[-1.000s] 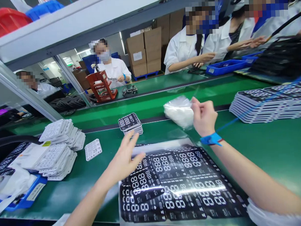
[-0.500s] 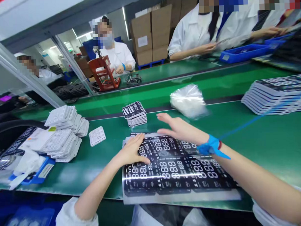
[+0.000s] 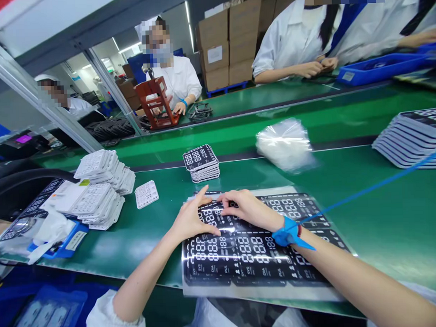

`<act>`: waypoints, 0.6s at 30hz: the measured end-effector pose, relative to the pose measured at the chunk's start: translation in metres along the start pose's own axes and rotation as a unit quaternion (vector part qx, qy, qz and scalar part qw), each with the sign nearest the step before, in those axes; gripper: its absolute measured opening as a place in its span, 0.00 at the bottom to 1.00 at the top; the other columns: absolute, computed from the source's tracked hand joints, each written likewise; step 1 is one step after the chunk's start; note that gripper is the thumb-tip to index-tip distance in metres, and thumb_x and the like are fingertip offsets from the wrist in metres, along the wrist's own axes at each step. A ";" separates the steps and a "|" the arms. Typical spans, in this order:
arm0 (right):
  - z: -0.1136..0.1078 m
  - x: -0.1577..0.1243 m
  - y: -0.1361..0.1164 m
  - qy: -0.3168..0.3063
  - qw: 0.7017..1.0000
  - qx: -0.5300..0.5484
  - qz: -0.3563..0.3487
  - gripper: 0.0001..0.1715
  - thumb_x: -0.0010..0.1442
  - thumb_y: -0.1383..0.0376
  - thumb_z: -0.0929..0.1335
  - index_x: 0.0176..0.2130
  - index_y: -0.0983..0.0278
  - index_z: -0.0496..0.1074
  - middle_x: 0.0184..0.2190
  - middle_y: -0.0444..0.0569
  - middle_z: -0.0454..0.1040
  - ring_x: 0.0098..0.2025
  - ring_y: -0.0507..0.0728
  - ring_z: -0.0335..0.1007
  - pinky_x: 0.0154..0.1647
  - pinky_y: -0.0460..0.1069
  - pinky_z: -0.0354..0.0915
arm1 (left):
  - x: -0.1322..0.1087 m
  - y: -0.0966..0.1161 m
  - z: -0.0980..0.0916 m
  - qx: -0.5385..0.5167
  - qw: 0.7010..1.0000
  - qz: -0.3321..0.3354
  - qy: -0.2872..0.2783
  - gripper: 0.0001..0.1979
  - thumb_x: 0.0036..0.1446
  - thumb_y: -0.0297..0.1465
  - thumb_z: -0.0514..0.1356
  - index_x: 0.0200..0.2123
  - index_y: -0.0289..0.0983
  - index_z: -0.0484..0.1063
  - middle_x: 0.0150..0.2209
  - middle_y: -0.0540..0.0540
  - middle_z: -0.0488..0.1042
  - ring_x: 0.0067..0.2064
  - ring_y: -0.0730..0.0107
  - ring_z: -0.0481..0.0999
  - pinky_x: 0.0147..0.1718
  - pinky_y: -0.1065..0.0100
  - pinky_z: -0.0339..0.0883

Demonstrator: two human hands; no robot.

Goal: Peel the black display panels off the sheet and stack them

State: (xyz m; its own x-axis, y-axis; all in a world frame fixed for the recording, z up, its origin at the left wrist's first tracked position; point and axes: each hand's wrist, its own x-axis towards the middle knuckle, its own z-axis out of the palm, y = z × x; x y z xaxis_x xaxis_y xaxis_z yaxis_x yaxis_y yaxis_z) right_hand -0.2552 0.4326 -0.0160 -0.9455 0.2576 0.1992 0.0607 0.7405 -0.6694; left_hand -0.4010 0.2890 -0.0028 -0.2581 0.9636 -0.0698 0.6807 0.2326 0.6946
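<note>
A glossy sheet printed with black digit-display panels [image 3: 257, 257] lies in front of me with a pale backing border; more layers show beneath it. Over its upper left part rests my left hand [image 3: 191, 216], open, thumb and fingers spread, touching the sheet. Close beside it, my right hand [image 3: 243, 208] is bent in a pinch above the sheet's upper part; whatever is between its fingertips is too small to make out. A blue wrist strap [image 3: 290, 232] with a cord is on my right wrist. Just beyond the hands stands a small stack of cut display panels [image 3: 201, 159].
White plastic plates [image 3: 101, 198] are piled at left, with one single plate [image 3: 146, 194] nearby. A blue tray [image 3: 72, 240] holds white wrapping. A clear plastic bag [image 3: 285, 144] lies behind; another panel stack [image 3: 406, 138] stands right. Co-workers sit across the green bench.
My right hand has come down and left from above the sheet, its fingers closing into a pinch near my left hand. My left hand has stayed on the sheet, index finger raised. The view has shifted slightly.
</note>
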 end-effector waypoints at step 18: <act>-0.058 -0.027 0.014 0.182 0.910 0.373 -0.009 0.20 0.49 0.52 0.73 0.21 0.63 0.68 0.29 0.46 0.68 0.30 0.53 0.64 0.31 0.48 0.63 | -0.015 -0.011 -0.015 -0.035 0.997 0.003 0.064 0.29 0.64 0.48 0.37 0.59 0.42 0.61 0.54 0.46 0.70 0.59 0.60 0.64 0.59 0.57 0.54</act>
State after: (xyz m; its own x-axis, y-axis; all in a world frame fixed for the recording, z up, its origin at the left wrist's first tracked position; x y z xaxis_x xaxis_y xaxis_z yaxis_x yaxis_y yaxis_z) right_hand -0.2107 0.4720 0.0107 -0.7670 0.5384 0.3490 -0.3166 0.1556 -0.9357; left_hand -0.4153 0.2702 0.0011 -0.3428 0.9391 0.0222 0.6334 0.2136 0.7438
